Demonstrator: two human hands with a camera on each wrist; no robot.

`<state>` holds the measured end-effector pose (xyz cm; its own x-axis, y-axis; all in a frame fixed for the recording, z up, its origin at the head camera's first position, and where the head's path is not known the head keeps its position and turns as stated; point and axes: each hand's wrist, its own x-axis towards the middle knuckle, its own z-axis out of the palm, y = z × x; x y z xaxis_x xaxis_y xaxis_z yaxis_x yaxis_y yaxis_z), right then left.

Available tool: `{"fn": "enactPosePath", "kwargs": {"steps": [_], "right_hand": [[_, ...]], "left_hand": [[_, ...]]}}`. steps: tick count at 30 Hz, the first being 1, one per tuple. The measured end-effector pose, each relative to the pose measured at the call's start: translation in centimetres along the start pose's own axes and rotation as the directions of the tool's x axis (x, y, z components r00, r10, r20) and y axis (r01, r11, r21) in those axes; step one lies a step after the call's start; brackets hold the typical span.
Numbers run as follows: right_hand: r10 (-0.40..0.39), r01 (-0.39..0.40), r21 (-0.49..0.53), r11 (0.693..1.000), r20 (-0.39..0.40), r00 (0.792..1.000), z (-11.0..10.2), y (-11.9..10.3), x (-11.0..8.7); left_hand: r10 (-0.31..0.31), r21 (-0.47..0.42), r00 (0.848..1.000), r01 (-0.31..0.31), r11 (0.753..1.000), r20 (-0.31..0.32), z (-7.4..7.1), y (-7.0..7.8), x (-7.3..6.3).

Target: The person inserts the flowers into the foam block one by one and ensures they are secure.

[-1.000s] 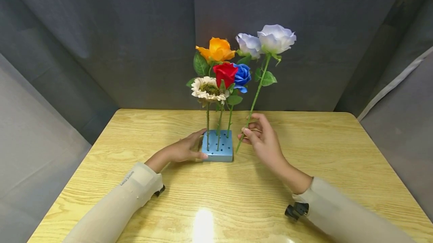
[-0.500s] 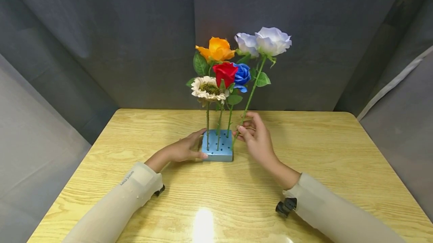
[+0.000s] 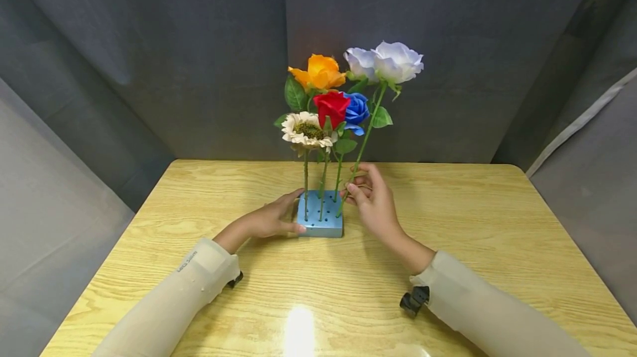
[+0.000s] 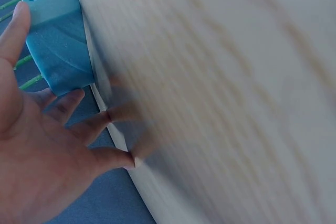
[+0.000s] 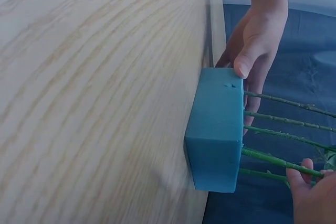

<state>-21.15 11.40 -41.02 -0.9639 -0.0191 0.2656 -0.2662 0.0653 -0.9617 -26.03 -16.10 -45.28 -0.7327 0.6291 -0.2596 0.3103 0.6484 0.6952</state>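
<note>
The light blue block (image 3: 320, 229), with small holes in its top, sits on the table. My left hand (image 3: 271, 218) holds its left side, thumb at the front corner and fingers toward the back; the left wrist view shows the thumb (image 4: 16, 30) on it. My right hand (image 3: 375, 202) pinches the green stem of a pale white rose (image 3: 398, 62), which leans right. In the right wrist view this stem (image 5: 268, 157) meets the block's top at its lower end. A cream sunflower (image 3: 308, 131), red rose (image 3: 332, 107), blue rose (image 3: 355, 111), orange flower (image 3: 320, 72) and second pale rose (image 3: 360, 61) stand above the block.
The wooden table (image 3: 239, 313) extends around the block on all sides. Behind it hangs a dark grey curtain (image 3: 224, 69), with lighter grey cloth (image 3: 45, 208) at the left. Several upright stems crowd the block just left of my right fingers.
My right hand has moved left and slightly up in the view, bringing the pale rose's stem end from beside the block onto its top right part. My left hand has stayed put.
</note>
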Motion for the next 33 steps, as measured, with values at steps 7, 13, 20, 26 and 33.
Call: {"fn": "enactPosePath", "kwargs": {"steps": [7, 13, 20, 26, 33], "right_hand": [[-0.009, 0.009, -0.038, 0.999, 0.012, 1.0, 0.1, 0.9, -0.2], [-0.024, 0.025, -0.084, 0.996, 0.016, 1.0, 0.2, 1.6, -0.4], [-0.038, 0.044, -0.111, 0.993, 0.049, 0.998, 0.4, 2.1, -0.9], [-0.043, 0.054, -0.145, 0.988, 0.078, 0.996, 0.5, 2.9, -1.1], [-0.075, 0.091, -0.198, 0.976, 0.084, 0.994, 0.7, 3.3, -1.2]], "left_hand": [[0.002, 0.004, 1.0, -0.002, 1.0, -0.007, 0.1, 0.2, 0.1], [-0.001, -0.003, 1.0, 0.001, 1.0, -0.008, 0.1, 0.2, 0.2], [-0.006, -0.001, 1.0, 0.006, 1.0, -0.006, 0.1, 0.3, 0.2], [-0.024, -0.008, 1.0, 0.024, 1.0, 0.001, 0.1, 0.2, 0.3], [-0.018, -0.011, 1.0, 0.018, 1.0, -0.006, 0.2, 0.1, 0.5]]}}
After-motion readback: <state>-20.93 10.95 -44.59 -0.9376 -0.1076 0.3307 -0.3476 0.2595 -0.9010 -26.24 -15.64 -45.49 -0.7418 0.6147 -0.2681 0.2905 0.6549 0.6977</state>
